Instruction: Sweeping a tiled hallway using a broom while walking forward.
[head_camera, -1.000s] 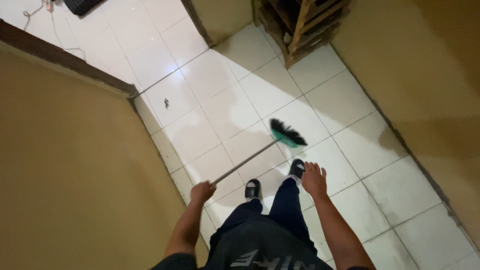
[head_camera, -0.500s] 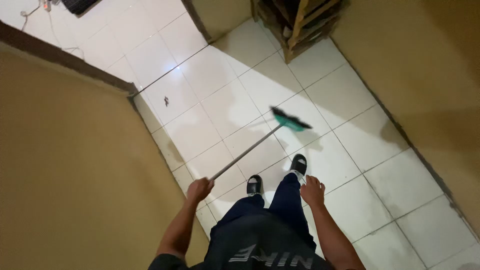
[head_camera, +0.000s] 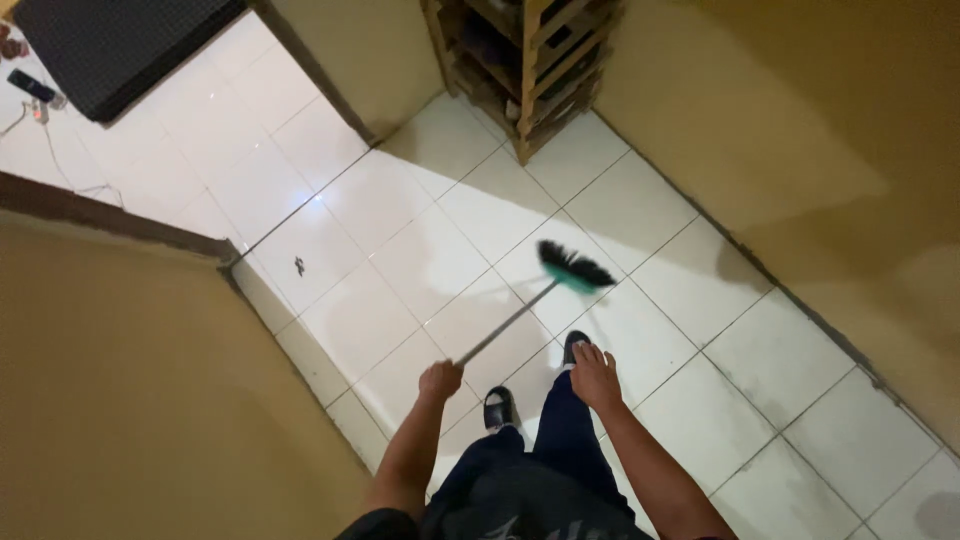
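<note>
Mid-sweep at frame centre: the left hand (head_camera: 440, 381) gripped the broom (head_camera: 572, 268); the right hand (head_camera: 594, 376) hung open, empty. Next stroke likely needed pulling bristles across the floor (head_camera: 400, 250).

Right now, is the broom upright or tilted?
Tilted. The broom slants from the left hand, which grips its handle end, away to the green head with black bristles over the white tile floor. Floor contact: cannot tell.

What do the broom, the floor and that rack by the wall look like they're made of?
Broom: the handle looks like bare metal, thin, grey and straight, though painted wood is possible; the green head looks plastic, with dark bristles, probably synthetic. The left hand has the grip on it.
Floor: glazed white ceramic tile, with gloss reflections and dark grout lines.
Rack: unfinished wood slats, yellowish and rough-looking.
</note>
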